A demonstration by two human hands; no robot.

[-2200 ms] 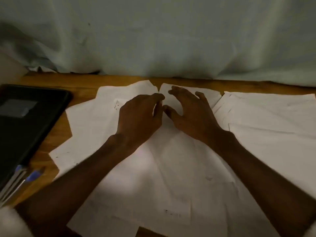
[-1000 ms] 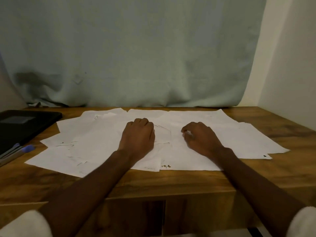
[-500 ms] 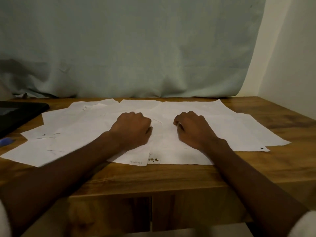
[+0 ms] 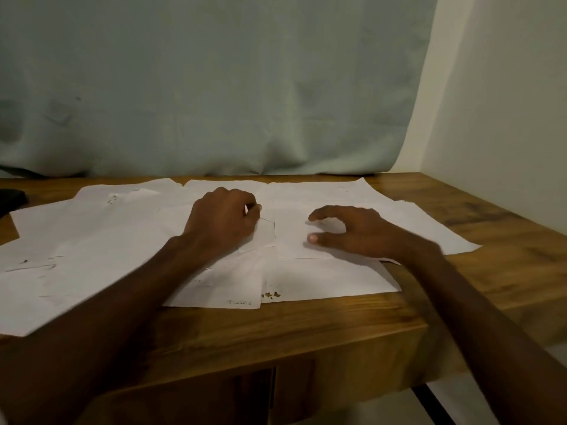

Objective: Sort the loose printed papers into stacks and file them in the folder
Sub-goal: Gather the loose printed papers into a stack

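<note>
Papers (image 4: 92,240) spread loose, overlapping, across desk (image 4: 491,228); none stacked yet. Folder (image 4: 10,196) barely in view, far left edge. L hand (image 4: 222,223) curled, knuckles down on sheets, seems to pinch one. R hand (image 4: 352,233) released, fingers arched over paper. Risk: front sheets near desk lip, a careless sweep could slide them off. Free room: bare wood at R only.

No legible text anywhere. The papers (image 4: 322,191) carry faint print marks, and one front sheet (image 4: 221,289) has a short printed line near its bottom edge, too blurred to read. No labels, brands or numbers are readable.
</note>
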